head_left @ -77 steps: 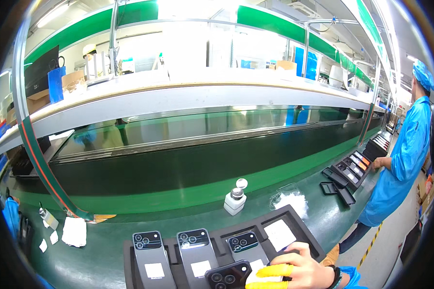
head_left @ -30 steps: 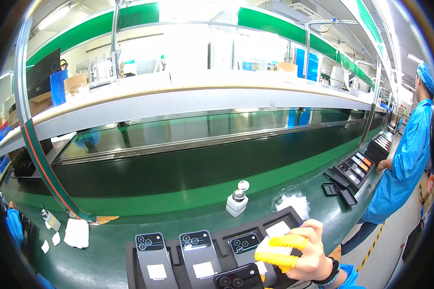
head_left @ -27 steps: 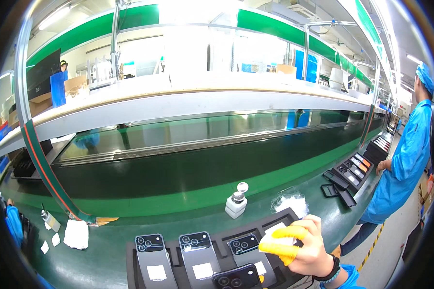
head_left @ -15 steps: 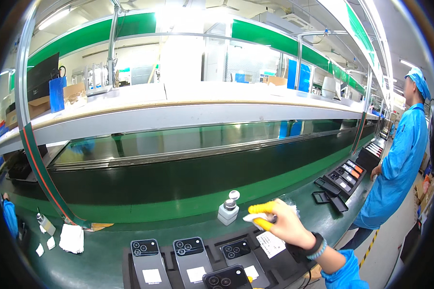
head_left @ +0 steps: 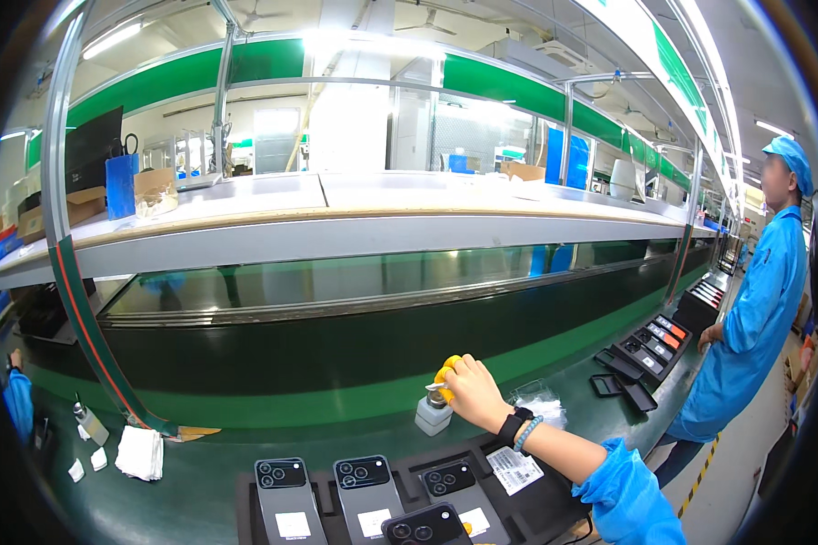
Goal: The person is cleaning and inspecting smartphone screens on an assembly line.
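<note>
My right hand (head_left: pixel 473 395), with yellow finger cots on its tips, reaches forward and closes over the pump top of a small white dispenser bottle (head_left: pixel 432 418) on the green bench. A small white bit shows under the fingertips. At the lower edge a dark phone (head_left: pixel 424 524) hovers camera side up over the black tray (head_left: pixel 554 509). My left hand is nearly hidden, with only a yellow fingertip (head_left: pixel 466 527) showing against the phone. Three phones (head_left: pixel 364 490) lie back up in the tray's slots, next to a white printed card (head_left: pixel 513 470).
A black conveyor belt (head_left: pixel 336 350) runs behind the bench under a long shelf. A crumpled clear bag (head_left: pixel 541 400) lies right of the bottle, and white cloths (head_left: pixel 141 452) lie at the left. A co-worker in a blue coat (head_left: pixel 754 309) stands at the right by trays of phones (head_left: pixel 650 345).
My right hand has left the phone at the tray and moved forward and up onto the dispenser bottle's top. The view has tilted upward.
</note>
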